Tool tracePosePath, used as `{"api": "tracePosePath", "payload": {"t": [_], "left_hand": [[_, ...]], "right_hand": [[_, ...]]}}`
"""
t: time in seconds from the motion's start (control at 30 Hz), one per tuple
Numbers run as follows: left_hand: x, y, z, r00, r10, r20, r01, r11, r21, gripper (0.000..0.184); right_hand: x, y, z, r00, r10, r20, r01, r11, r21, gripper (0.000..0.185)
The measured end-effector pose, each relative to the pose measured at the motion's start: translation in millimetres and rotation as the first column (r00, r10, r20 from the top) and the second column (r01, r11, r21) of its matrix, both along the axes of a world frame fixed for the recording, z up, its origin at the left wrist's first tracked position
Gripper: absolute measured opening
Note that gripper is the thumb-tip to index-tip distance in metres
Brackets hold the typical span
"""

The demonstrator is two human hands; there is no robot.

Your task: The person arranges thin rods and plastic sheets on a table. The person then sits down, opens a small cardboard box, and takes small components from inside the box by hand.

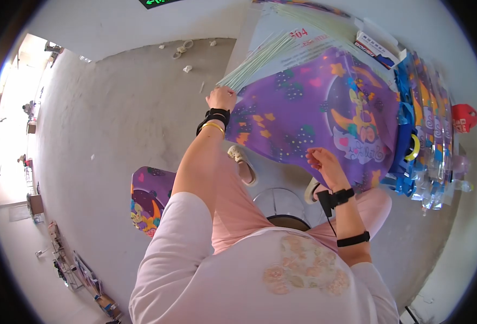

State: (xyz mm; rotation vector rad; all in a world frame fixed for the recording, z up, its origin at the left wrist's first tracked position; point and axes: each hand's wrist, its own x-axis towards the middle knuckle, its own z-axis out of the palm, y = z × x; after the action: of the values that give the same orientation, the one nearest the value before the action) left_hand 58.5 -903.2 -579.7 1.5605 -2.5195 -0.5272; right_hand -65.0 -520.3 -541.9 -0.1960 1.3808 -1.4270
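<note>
A purple printed sheet (281, 124) with a cartoon character on a moon, stars and hearts spreads over the table and hangs past its front edge. My left hand (222, 98) is closed at the sheet's left edge, beside the near ends of a bundle of thin pale rods (262, 60). Whether it grips a rod or the sheet cannot be made out. My right hand (327, 166) is over the sheet's near edge, its fingers curled in; what lies between them, if anything, is hidden.
Clear-wrapped colourful packages (433, 129) line the table's right side, beside a roll of yellow tape (413, 147). A small box (376, 48) stands at the back. Another purple printed piece (146, 202) is low at my left. A round stool (288, 221) is under me; scraps (187, 69) dot the floor.
</note>
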Motion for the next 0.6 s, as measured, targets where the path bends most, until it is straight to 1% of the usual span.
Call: {"api": "tracePosePath", "payload": {"t": [0.07, 0.1, 0.13, 0.17, 0.3, 0.47, 0.6], "left_hand": [[-4, 3, -2, 0.999, -0.042, 0.029, 0.044, 0.998, -0.044, 0.013], [-5, 2, -6, 0.998, -0.042, 0.04, 0.044, 0.998, -0.041, 0.013], [-5, 1, -9, 0.997, -0.059, 0.043, 0.062, 0.994, -0.086, 0.012], [-6, 1, -12, 0.996, -0.076, 0.045, 0.082, 0.988, -0.13, 0.011], [-6, 1, -8, 0.993, -0.11, 0.043, 0.115, 0.982, -0.148, 0.011], [-10, 0, -1, 0.983, -0.151, 0.102, 0.164, 0.977, -0.134, 0.011], [-12, 1, 6, 0.971, -0.19, 0.147, 0.213, 0.965, -0.154, 0.015]], "right_hand": [[0, 5, -10, 1.0, -0.009, 0.021, 0.009, 1.0, 0.009, 0.022], [2, 9, -11, 0.999, -0.047, 0.024, 0.045, 0.997, 0.056, 0.022], [3, 12, -13, 0.996, -0.085, 0.025, 0.082, 0.991, 0.104, 0.022], [3, 13, -14, 0.996, -0.08, 0.047, 0.076, 0.993, 0.091, 0.02], [6, 14, -21, 0.994, -0.08, 0.078, 0.074, 0.994, 0.076, 0.02], [12, 12, -23, 0.996, -0.041, 0.077, 0.034, 0.996, 0.084, 0.021], [15, 15, -21, 0.996, -0.064, 0.065, 0.058, 0.994, 0.09, 0.021]]}}
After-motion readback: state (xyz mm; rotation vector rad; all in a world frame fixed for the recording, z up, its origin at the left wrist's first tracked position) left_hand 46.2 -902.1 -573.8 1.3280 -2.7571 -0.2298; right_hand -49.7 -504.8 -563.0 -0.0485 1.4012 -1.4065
